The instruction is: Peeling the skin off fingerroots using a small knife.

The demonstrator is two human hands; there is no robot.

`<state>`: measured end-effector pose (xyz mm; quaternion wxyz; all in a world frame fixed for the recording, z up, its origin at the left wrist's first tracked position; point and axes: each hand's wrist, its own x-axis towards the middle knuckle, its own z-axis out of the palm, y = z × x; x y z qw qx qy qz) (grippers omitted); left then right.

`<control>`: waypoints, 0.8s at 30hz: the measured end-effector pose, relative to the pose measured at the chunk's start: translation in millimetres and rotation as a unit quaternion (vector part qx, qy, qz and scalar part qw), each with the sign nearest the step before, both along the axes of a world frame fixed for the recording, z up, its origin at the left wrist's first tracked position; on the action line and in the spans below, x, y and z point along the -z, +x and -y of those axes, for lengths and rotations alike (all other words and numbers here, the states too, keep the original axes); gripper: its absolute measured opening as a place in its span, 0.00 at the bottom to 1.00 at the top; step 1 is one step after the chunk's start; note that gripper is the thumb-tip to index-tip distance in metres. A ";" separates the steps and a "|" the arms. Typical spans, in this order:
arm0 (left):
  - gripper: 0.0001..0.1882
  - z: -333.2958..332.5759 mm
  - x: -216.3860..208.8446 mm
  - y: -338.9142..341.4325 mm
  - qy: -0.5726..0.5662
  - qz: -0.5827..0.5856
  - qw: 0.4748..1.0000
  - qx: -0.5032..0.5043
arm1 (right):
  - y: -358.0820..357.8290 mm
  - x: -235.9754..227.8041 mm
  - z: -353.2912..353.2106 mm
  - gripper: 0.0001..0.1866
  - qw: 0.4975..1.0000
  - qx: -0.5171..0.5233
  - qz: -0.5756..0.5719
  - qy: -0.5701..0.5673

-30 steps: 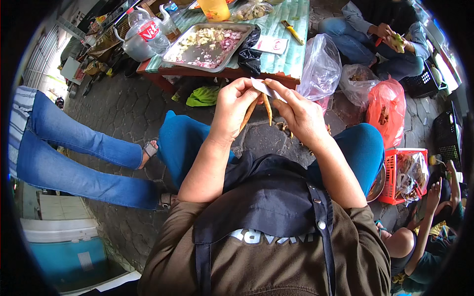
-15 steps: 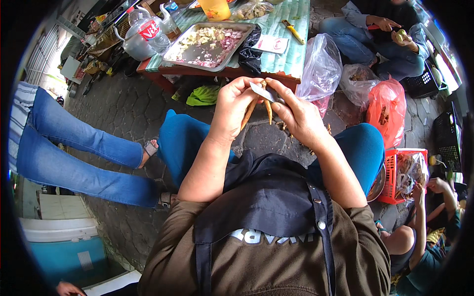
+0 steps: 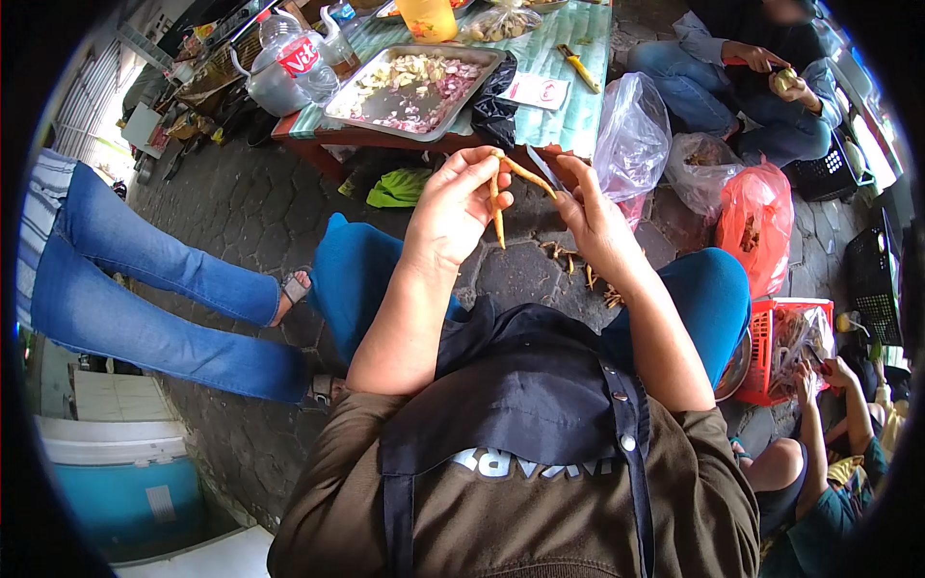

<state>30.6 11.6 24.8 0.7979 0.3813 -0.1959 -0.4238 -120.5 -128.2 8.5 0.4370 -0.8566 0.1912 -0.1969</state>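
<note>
Between the fingertips of my left hand (image 3: 448, 212) is the top of a forked, yellow-brown fingerroot (image 3: 499, 217). One long prong hangs down; the other slants right toward my right thumb. My right hand (image 3: 605, 231) is closed on a small knife (image 3: 541, 169), its blade pointing up and to the left. The knife's handle is hidden in that hand. The right thumb is at the tip of the slanting prong, and whether it touches cannot be made out. Below the right hand, several more fingerroot pieces (image 3: 609, 297) lie on the paving.
Ahead stands a low table (image 3: 564, 125) with a metal tray (image 3: 438, 130) of chopped shallots, a yellow-handled peeler (image 3: 578, 67) and a bottle (image 3: 306, 72). Plastic bags (image 3: 631, 135) and a red crate (image 3: 761, 352) are to the right. Co-workers sit at right; jeans-clad legs (image 3: 173, 250) stand left.
My right hand has drawn slightly right and the blade has come away from the top of the root. The root's prongs now spread wider, one slanting right.
</note>
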 end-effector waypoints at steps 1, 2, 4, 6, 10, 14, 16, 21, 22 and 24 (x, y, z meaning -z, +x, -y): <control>0.08 0.1 1.0 1.2 -0.009 -0.013 1.000 -0.007 | -1.4 -0.1 1.8 0.21 1.000 -0.002 0.001 -0.001; 0.08 0.1 2.0 2.1 -0.017 -0.025 0.999 -0.013 | -3.1 0.1 4.2 0.22 0.999 -0.028 -0.015 -0.014; 0.08 0.8 5.0 2.7 -0.019 -0.033 0.999 -0.032 | -5.9 -1.5 7.5 0.22 0.998 -0.055 -0.031 -0.028; 0.08 0.4 7.1 5.1 -0.022 -0.041 0.998 -0.049 | -8.2 -7.3 9.1 0.23 0.987 -0.154 -0.050 0.000; 0.07 1.8 3.8 3.0 -0.012 -0.056 0.997 -0.048 | -9.0 -20.4 3.4 0.28 0.982 -0.165 -0.007 0.088; 0.06 4.4 0.7 -4.7 -0.001 -0.072 0.997 -0.036 | -3.5 -5.8 2.4 0.30 0.989 -0.129 0.053 0.059; 0.06 5.4 2.4 -7.2 -0.003 -0.069 0.997 -0.031 | -0.6 -7.0 -0.3 0.31 0.988 -0.122 0.098 -0.003; 0.09 9.0 10.5 -6.8 -0.026 -0.083 0.996 0.012 | -0.3 -5.4 -0.4 0.32 0.985 -0.109 0.112 -0.068; 0.08 9.0 11.0 -6.7 -0.029 -0.075 0.996 0.033 | -0.3 -5.8 -0.5 0.31 0.985 -0.108 0.119 -0.069; 0.08 9.4 12.2 -7.0 -0.033 -0.067 0.996 0.054 | -0.2 -6.7 -1.0 0.30 0.984 -0.108 0.125 -0.069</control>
